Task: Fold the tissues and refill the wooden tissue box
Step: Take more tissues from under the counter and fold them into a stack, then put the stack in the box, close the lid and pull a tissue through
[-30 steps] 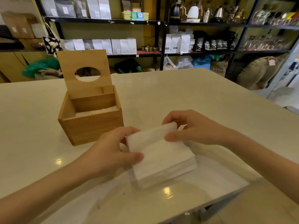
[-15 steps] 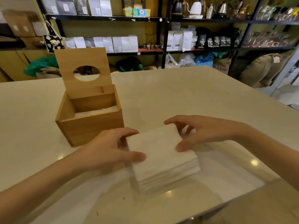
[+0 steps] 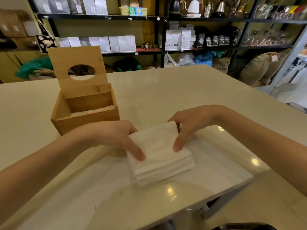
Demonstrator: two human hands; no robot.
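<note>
A stack of white folded tissues (image 3: 163,161) lies on the pale table (image 3: 166,93) near its front edge. My left hand (image 3: 114,136) grips the stack's left side, thumb on top. My right hand (image 3: 189,125) pinches its right side, and the upper tissues bulge upward between the two hands. The wooden tissue box (image 3: 86,112) stands just behind my left hand with its lid (image 3: 78,70), which has an oval hole, tipped up at the back. White tissues (image 3: 93,111) show low inside the box.
Black shelves (image 3: 159,19) with white and black bags, kettles and glassware run along the wall beyond the table. Sacks (image 3: 259,68) and plastic bags sit on the floor at the back right. The table's front edge (image 3: 216,195) is close below the stack.
Both hands have closed in on the stack from its sides and squeezed the upper tissues into a hump; the right thumb has slid down the right edge.
</note>
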